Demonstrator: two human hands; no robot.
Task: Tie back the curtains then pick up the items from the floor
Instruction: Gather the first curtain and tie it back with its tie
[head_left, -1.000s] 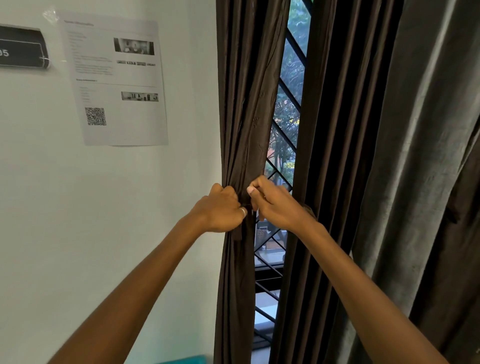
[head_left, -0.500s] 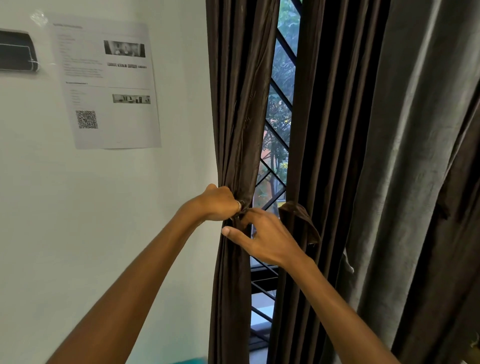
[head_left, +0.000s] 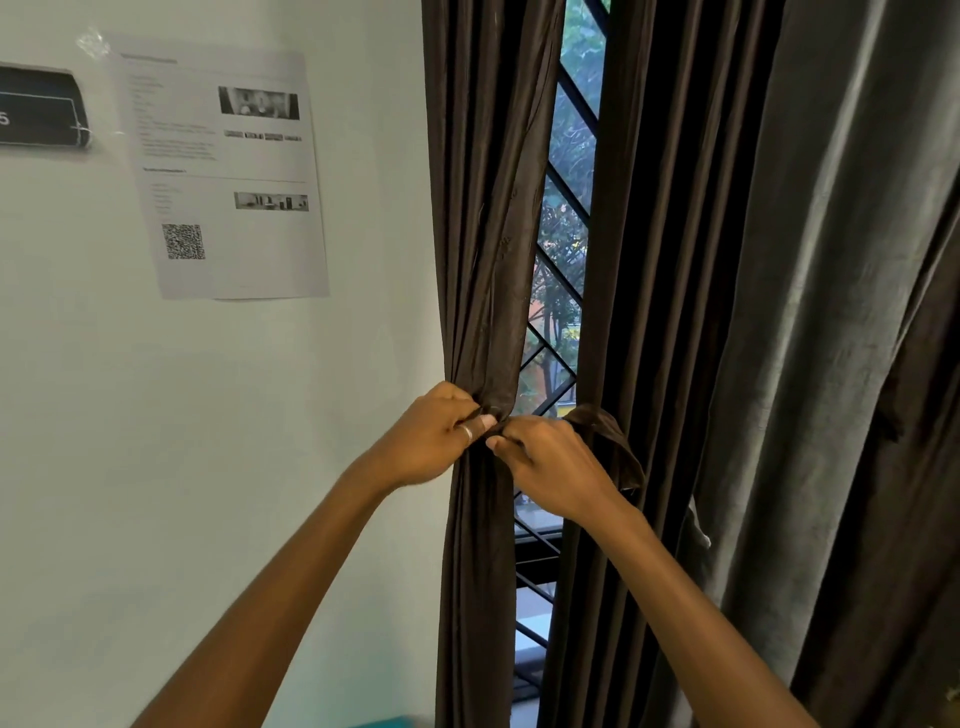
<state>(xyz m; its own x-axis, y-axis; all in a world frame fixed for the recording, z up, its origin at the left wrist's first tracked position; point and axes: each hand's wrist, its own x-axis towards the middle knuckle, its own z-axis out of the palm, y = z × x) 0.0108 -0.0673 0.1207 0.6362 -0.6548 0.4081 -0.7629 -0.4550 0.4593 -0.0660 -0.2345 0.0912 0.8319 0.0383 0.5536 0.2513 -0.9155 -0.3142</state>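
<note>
A dark brown curtain (head_left: 483, 234) hangs left of the window gap, gathered into a narrow bunch at mid height. My left hand (head_left: 434, 439), with a ring on one finger, is closed around the bunch from the left. My right hand (head_left: 545, 462) pinches a matching brown tie-back strap (head_left: 605, 439) against the bunch; the strap loops out to the right behind my wrist. A second dark brown curtain (head_left: 675, 312) hangs straight to the right of the gap. No floor items are in view.
A window with a black diagonal grille (head_left: 566, 208) shows between the curtains. A grey curtain (head_left: 831, 312) hangs at the far right. On the white wall at left are a printed sheet with a QR code (head_left: 223, 171) and a dark sign (head_left: 41, 109).
My right hand dropped below the bunch with the strap, then came back up to meet my left hand at the gathered curtain. My left hand kept its grip.
</note>
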